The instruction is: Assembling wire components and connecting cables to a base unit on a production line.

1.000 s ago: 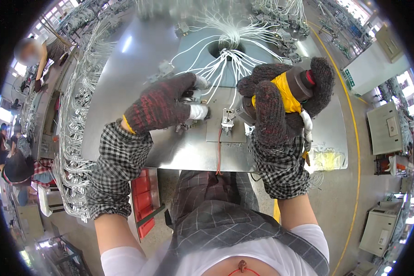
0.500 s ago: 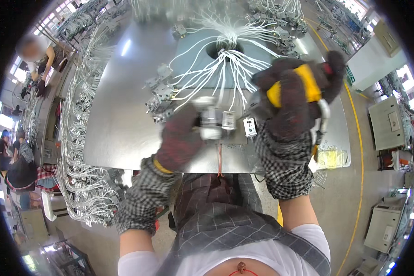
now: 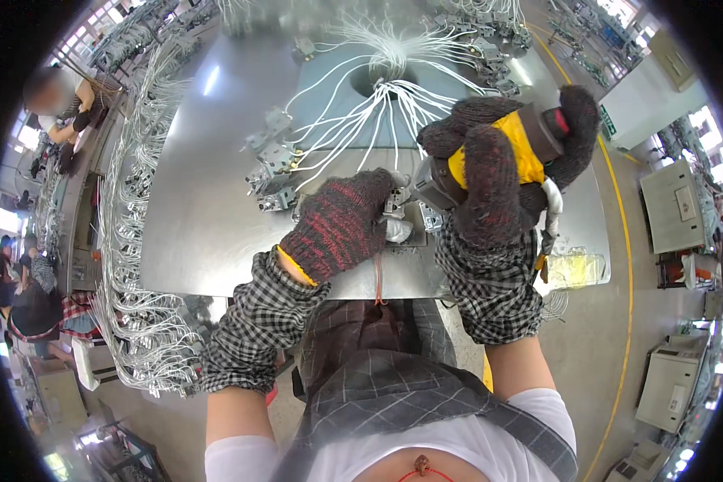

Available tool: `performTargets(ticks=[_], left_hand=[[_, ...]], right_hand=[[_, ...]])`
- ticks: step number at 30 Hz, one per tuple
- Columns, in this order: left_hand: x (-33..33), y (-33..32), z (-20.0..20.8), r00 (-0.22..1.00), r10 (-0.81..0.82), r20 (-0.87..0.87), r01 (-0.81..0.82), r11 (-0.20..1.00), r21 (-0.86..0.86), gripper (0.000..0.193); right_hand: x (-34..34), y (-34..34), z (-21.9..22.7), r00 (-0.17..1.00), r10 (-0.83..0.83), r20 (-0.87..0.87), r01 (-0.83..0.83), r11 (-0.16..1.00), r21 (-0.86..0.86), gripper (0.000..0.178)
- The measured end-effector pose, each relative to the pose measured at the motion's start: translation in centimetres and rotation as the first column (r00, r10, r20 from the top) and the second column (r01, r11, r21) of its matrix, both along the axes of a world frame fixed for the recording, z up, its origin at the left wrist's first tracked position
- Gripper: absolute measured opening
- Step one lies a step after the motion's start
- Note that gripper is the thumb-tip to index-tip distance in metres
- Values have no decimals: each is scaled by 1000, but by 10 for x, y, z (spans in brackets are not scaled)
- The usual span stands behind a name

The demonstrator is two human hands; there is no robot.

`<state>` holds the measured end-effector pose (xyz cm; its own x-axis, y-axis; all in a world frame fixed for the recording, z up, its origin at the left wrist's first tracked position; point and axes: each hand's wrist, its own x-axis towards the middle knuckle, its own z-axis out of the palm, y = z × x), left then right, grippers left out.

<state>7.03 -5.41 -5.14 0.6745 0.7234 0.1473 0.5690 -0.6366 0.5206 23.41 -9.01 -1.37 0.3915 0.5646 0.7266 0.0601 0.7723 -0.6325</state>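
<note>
My right hand (image 3: 494, 181), in a dark knit glove, grips a yellow-and-black handheld power tool (image 3: 518, 149). The tool's grey nose (image 3: 435, 189) points left, close to the fingertips of my left hand (image 3: 341, 221). That left hand wears a red-and-black knit glove and is closed on a small metal part (image 3: 395, 205), mostly covered by its fingers. Another small metal-and-white piece (image 3: 430, 217) lies just under the tool's nose, partly hidden. White cables (image 3: 390, 104) fan out from a round hole in the metal table (image 3: 209, 201) toward several metal fittings (image 3: 273, 173).
More fittings (image 3: 490, 60) with white cables crowd the table's far right. A yellow-wrapped pad (image 3: 574, 271) rests at the right corner. To the left hangs a long rack of white cables (image 3: 128, 241). A co-worker (image 3: 64, 108) stands beyond it. Grey cabinets (image 3: 675, 205) stand right.
My left hand has moved right and slightly up, bringing the metal part to the tool. The tool has shifted a little left, its nose now close to the left fingertips.
</note>
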Motion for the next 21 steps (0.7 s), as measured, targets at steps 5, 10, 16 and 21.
performTargets(ticks=[5,10,16,21], left_hand=[[-9,1,-2,995,-36,95,45,995,-84,55],[-35,16,4,955,248,163,-295,745,599,45],[-77,34,8,946,316,-77,-231,820,523,42],[-57,20,10,825,400,398,-190,861,-471,45]], right_hand=[[-12,-12,-15,994,-84,-71,72,984,-165,78],[-8,-7,-12,996,-24,85,26,999,-23,75],[-10,-3,-14,989,150,13,-149,989,-24,73],[-7,-3,-16,989,32,144,-28,999,-29,70]])
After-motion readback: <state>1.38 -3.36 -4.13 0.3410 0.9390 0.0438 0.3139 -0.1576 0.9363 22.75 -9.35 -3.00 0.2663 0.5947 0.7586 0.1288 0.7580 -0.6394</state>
